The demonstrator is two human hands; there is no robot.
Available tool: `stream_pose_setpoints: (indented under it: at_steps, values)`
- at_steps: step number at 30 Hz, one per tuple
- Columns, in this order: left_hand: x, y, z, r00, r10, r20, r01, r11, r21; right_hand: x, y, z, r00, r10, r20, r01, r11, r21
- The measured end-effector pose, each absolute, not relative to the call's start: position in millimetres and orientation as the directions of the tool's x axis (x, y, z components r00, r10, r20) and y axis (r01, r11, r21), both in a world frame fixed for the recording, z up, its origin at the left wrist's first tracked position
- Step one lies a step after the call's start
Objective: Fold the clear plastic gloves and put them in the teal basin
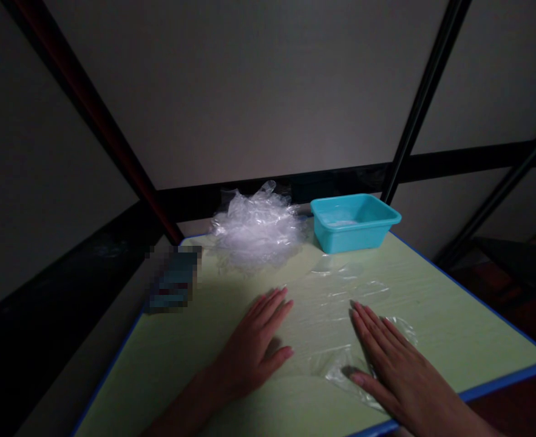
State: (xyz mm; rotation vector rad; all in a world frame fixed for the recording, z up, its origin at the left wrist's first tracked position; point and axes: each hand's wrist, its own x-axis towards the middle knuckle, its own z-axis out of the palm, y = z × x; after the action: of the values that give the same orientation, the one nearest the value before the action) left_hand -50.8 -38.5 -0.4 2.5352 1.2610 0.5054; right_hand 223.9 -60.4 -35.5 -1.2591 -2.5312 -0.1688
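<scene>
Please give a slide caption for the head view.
Right hand flat on a clear plastic sheet, left hand flat beside it, teal basin behind.

no readable text, labels, numbers anywhere

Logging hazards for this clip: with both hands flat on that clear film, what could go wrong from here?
The clear film is bunched under the right hand near the table edge; sliding outward might crease it or drag it off. The left hand rests at its other side, so uneven pressure could stretch or tear it.
</scene>
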Motion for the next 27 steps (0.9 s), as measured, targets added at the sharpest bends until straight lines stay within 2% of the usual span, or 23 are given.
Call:
stream_pose_setpoints:
  at_steps: [5, 8, 11, 14, 22, 27]
  values:
    - [-46, -39, -3, 0.415, 0.851, 0.323, 0.633, -0.525, 0.569, 241, -66, -17, -0.59, 0.764, 0.262, 0.762, 0.634, -0.134]
    - [-42, -40, -3, 0.407, 0.845, 0.347, 0.531, -0.528, 0.663, 248, -70, 2, -0.716, 0.673, 0.187, 0.645, 0.74, -0.192]
    - [-37, -43, 4, 0.418, 0.858, 0.298, 0.45, -0.48, 0.753, 250, -74, 12, -0.791, 0.595, 0.142, 0.562, 0.798, -0.216]
    - [-33, -45, 9, 0.422, 0.878, 0.226, 0.389, -0.401, 0.83, 250, -78, 12, -0.795, 0.584, 0.163, 0.54, 0.804, -0.247]
    - [-31, -44, 3, 0.42, 0.902, 0.105, 0.278, -0.237, 0.931, 244, -68, 21, -0.747, 0.634, 0.202, 0.536, 0.753, -0.382]
    - [-32, -43, 1, 0.415, 0.908, 0.057, 0.226, -0.163, 0.96, 234, -38, 39, -0.679, 0.708, 0.194, 0.521, 0.65, -0.553]
